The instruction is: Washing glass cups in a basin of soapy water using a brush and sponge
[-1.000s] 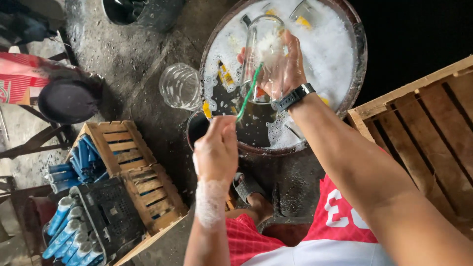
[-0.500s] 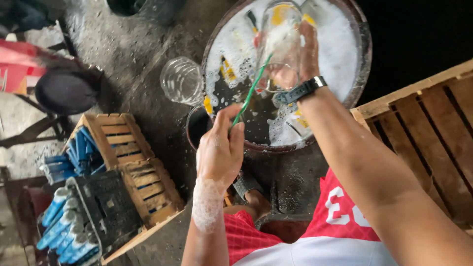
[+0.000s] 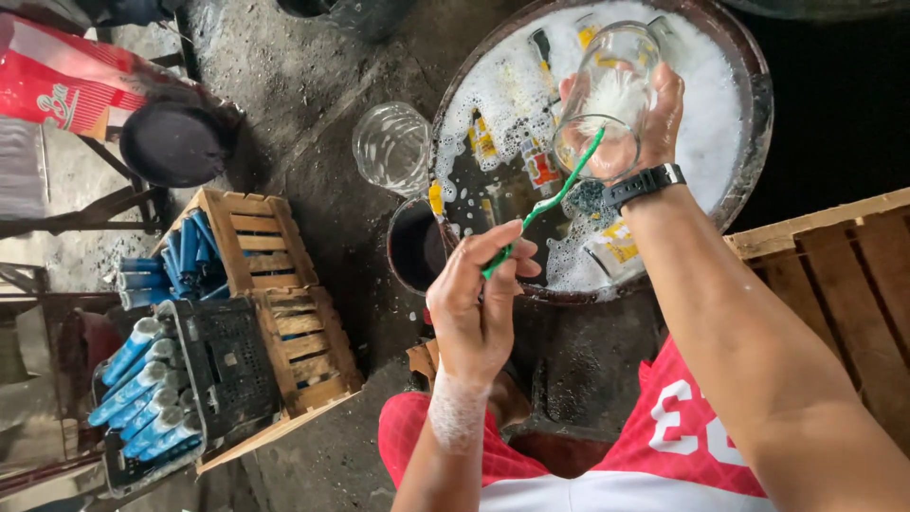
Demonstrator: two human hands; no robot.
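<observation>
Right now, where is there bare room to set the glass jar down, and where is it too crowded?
Bare floor shows between the empty glass jar and the wooden crates, and below the crates. The soapy tub is crowded with foam and floating bottles. The left hand holds the green brush; the right hand holds the glass jar.

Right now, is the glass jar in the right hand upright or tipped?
Tipped. The glass jar lies on its side in the right hand, mouth toward the left hand, whose green brush reaches inside.

Foam hides the brush head (image 3: 611,100); suds cover submerged bottles (image 3: 542,171).
</observation>
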